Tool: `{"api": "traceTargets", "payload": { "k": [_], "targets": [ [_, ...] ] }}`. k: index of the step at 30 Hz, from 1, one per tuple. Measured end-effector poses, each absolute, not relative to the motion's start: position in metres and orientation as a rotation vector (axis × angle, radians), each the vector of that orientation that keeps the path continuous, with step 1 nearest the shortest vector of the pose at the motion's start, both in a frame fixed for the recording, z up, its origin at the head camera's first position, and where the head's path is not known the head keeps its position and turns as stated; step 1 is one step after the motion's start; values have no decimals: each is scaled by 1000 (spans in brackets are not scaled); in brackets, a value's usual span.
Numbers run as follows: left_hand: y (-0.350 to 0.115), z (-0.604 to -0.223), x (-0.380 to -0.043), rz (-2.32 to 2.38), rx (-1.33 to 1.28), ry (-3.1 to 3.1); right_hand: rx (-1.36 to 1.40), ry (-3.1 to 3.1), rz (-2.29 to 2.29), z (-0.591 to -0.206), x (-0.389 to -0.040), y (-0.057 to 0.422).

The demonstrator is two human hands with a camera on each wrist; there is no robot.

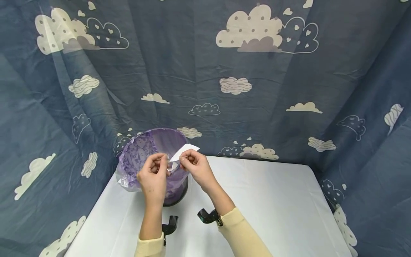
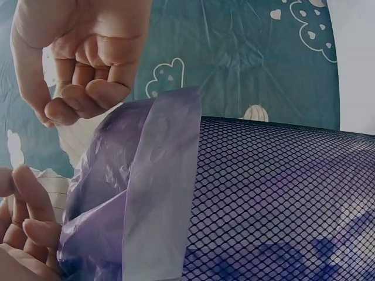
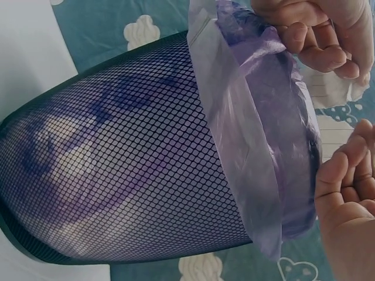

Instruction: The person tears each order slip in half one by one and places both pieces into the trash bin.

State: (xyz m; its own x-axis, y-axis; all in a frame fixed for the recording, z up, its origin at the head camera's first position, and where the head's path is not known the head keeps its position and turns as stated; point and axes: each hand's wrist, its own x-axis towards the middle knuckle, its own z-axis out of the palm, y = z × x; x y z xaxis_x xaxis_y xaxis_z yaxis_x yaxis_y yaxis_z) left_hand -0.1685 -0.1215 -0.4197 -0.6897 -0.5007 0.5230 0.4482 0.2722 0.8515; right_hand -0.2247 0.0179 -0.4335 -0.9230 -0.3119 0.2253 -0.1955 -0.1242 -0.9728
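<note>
My left hand (image 1: pixel 154 176) and right hand (image 1: pixel 201 172) are close together above a round waste bin, each pinching white paper (image 1: pixel 185 151) between thumb and fingertips. One flap of the paper points up to the right, and a smaller part (image 1: pixel 174 165) hangs between the hands. Whether it is one sheet or torn pieces, I cannot tell. Faint lines show on the paper (image 3: pixel 337 86) in the right wrist view. The bin (image 3: pixel 129 152) has dark mesh walls and stands upright. A purple, see-through bag (image 1: pixel 136 153) lines it, its edge folded over the rim.
A white-covered table (image 1: pixel 257 200) carries the bin at its left back part. Blue curtains (image 1: pixel 192 64) with cloud prints hang behind and at both sides. Black wrist mounts (image 1: pixel 208 216) sit at both yellow cuffs.
</note>
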Motion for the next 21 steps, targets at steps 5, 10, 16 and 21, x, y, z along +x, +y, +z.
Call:
{"api": "traceTargets", "payload": {
  "k": [5,10,16,21],
  "targets": [
    [-122,-417,-171,-1547,58,-1768,-627,2027,-2177,-433,-227,18],
    [-124,-417,-170,-1530,79,-1806,-683,2058,-2130,-434,-229,18],
    [-124,-417,-170,-1510,109,-1840,-729,2078,-2086,-435,-229,20],
    [-122,-416,-169,-1515,107,-1836,-751,2076,-2084,-434,-227,21]
  ]
}}
